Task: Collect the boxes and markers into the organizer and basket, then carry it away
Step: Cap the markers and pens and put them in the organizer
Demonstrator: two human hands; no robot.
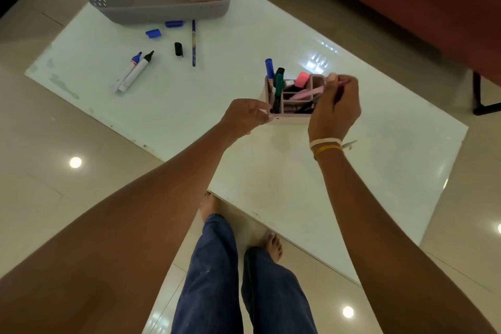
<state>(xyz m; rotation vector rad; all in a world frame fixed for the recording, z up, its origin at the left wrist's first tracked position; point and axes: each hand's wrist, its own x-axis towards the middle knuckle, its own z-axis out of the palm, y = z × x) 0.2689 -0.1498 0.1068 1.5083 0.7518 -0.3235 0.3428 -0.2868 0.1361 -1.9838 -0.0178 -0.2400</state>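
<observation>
My left hand [245, 116] pinches the near corner of the organizer [294, 97] so it stays put on the desk [352, 171]. My right hand [334, 106] has its fingers closed on a pink marker [342, 83] over it. 2 markers [132, 73] still wait near the basket [160, 12].

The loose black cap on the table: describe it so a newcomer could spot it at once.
Start at the grey basket at the table's far edge. Just in front lie two blue caps, then a blue pen pointing towards the person. The black cap stands immediately left of that pen, the only black loose piece with no marker attached.
</observation>
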